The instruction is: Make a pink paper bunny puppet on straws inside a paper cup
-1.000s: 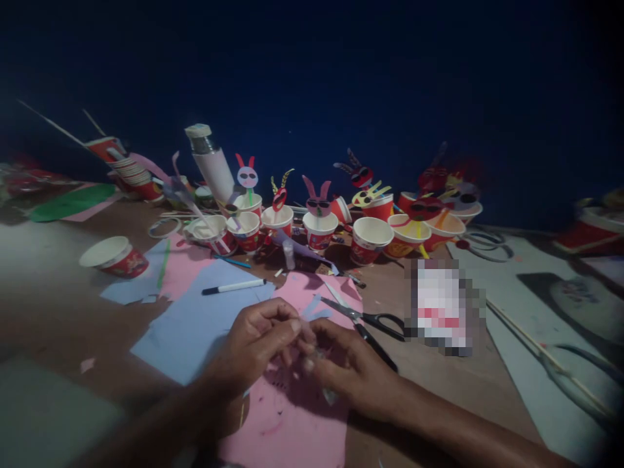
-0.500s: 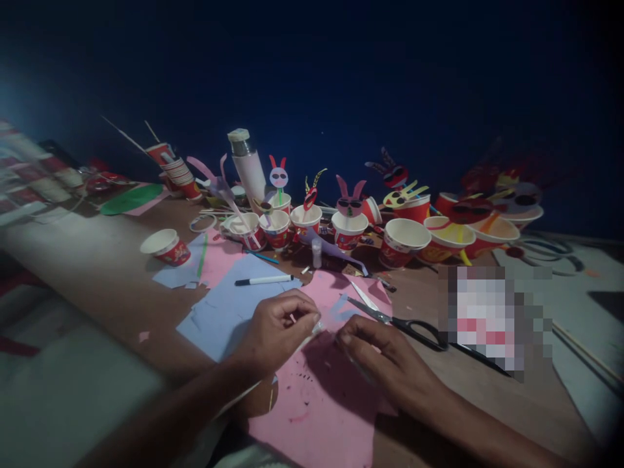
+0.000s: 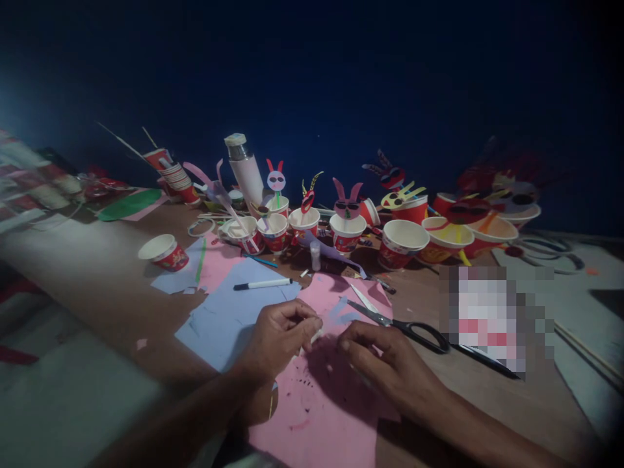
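My left hand (image 3: pixel 287 335) is closed in a pinch on a small whitish strip (image 3: pixel 316 337) over the pink paper (image 3: pixel 324 416). To its right, my right hand (image 3: pixel 385 354) has its fingers curled together, and whatever may be between them is too small to make out. The two hands are apart. Black-handled scissors (image 3: pixel 424 331) lie partly open just beyond my right hand. A blue sheet (image 3: pixel 214 325) lies left of the pink paper, with a white marker with a black cap (image 3: pixel 263 285) on it.
Red-and-white paper cups (image 3: pixel 402 244) stand in a row at the back, several holding paper animal faces (image 3: pixel 276 181). A white flask (image 3: pixel 246 172) stands behind them. One cup (image 3: pixel 166 253) leans at left; thin sticks (image 3: pixel 585 351) lie right.
My left hand's fingers have drawn closer around the whitish strip, and less of it shows. The view has shifted slightly.
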A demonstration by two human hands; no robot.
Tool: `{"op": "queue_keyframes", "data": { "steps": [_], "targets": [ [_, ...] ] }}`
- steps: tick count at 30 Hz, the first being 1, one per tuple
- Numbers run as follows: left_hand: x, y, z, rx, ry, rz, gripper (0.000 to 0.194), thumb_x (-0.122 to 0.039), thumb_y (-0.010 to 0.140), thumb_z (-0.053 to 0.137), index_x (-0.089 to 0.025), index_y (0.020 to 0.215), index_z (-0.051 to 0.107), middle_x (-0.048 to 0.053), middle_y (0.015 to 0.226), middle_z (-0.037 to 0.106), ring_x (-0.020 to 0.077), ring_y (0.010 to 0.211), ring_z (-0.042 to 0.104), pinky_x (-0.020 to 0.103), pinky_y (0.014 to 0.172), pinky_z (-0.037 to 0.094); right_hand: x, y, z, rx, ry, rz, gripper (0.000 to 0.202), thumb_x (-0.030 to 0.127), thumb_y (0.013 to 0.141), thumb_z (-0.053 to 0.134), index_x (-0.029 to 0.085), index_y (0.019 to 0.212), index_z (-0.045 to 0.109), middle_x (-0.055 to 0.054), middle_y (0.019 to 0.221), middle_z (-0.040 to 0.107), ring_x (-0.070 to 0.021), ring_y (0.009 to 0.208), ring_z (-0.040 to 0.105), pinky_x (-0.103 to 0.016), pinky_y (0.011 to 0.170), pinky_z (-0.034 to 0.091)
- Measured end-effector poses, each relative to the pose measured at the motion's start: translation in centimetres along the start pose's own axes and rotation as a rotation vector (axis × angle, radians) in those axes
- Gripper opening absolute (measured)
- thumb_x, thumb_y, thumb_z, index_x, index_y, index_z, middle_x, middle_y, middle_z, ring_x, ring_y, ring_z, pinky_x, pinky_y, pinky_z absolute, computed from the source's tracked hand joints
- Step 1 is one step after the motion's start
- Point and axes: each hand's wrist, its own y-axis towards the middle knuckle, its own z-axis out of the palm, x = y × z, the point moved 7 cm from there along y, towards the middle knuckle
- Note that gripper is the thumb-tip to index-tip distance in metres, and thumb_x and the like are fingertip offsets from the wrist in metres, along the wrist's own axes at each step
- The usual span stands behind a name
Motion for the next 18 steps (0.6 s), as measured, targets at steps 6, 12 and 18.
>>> {"op": "queue_keyframes", "data": {
  "steps": [6,12,18],
  "targets": [
    [-1.1,-0.2,-0.3,-0.060,0.135,0.146,0.009,-0.016,0.070,0.057,-0.013,0.061,0.058,0.001,0.071,0.054,0.0086,0.057,0.049,0.020,0.050,0.038,-0.3,0.0,0.4,0.039,0.007,0.001,0.023,0.026,0.085,0.042,0.017,0.066,0.053,0.003,0.059,0.048,-0.0101,0.055,0.041,-0.021,0.051,0.032],
    [1.0,0.1,0.1,-0.045,-0.173,-0.103,0.009,-0.020,0.068,0.059,-0.011,0.071,0.058,-0.002,0.056,0.054,0.0051,0.042,0.045,0.017,0.039,0.034,-0.1,0.2,-0.1,0.004,-0.113,-0.017,0.026,0.029,0.084,0.041,0.018,0.061,0.048,0.003,0.058,0.044,-0.0115,0.056,0.040,-0.023,0.053,0.032],
    [1.4,0.1,1.3,0.080,-0.374,-0.243,0.006,-0.013,0.062,0.057,-0.012,0.068,0.054,-0.002,0.050,0.055,0.0060,0.040,0.046,0.016,0.037,0.036,-0.4,0.3,0.0,0.012,-0.100,-0.009,0.026,0.028,0.084,0.040,0.017,0.062,0.049,0.003,0.058,0.044,-0.0116,0.056,0.040,-0.023,0.052,0.033]
  ]
}}
